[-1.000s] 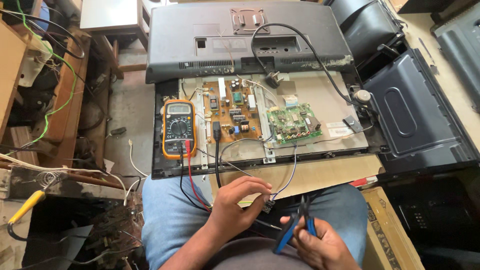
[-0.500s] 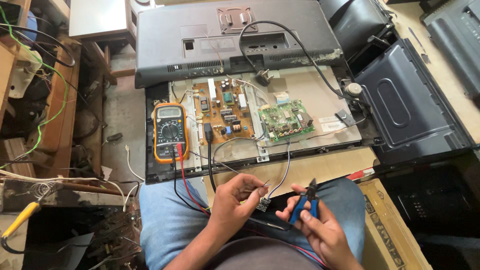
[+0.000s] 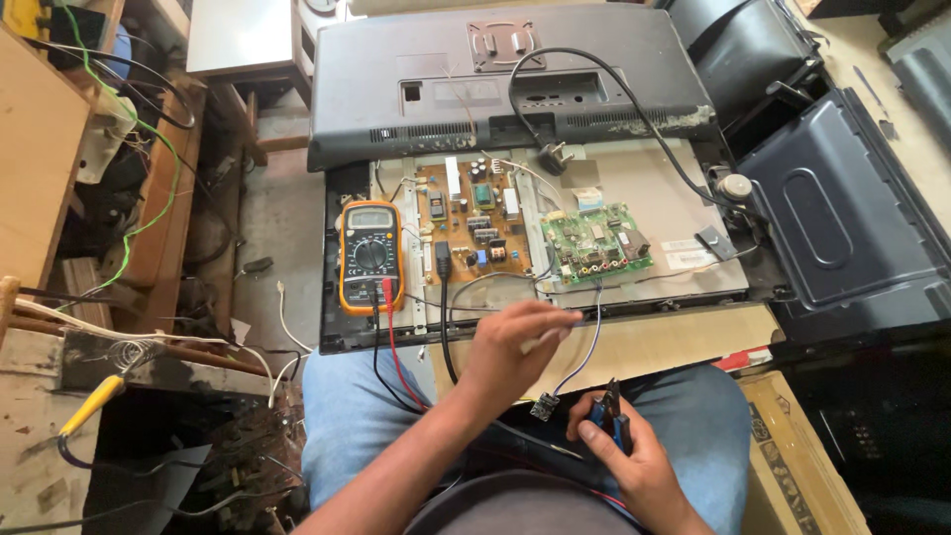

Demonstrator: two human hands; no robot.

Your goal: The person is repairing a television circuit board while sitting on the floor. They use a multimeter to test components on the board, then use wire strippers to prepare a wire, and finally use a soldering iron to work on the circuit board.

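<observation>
Wire lifted in the left hand, pliers ready in the right, over an opened television.

The left hand (image 3: pixel 515 347) pinches a thin wire (image 3: pixel 584 352) between fingertips, raising it so the small module (image 3: pixel 544 405) at its end hangs free above the lap. The right hand (image 3: pixel 619 451) is closed around blue-handled pliers (image 3: pixel 612 416), tips up beside the module. The meter (image 3: pixel 370 256) lies at the panel's (image 3: pixel 654 188) left edge, facing the person, beside the brown board (image 3: pixel 474 213) and green board (image 3: pixel 594 243).

Left hand (image 3: pixel 515 347) now raised, wires (image 3: pixel 584 347) lifted off lap.
</observation>
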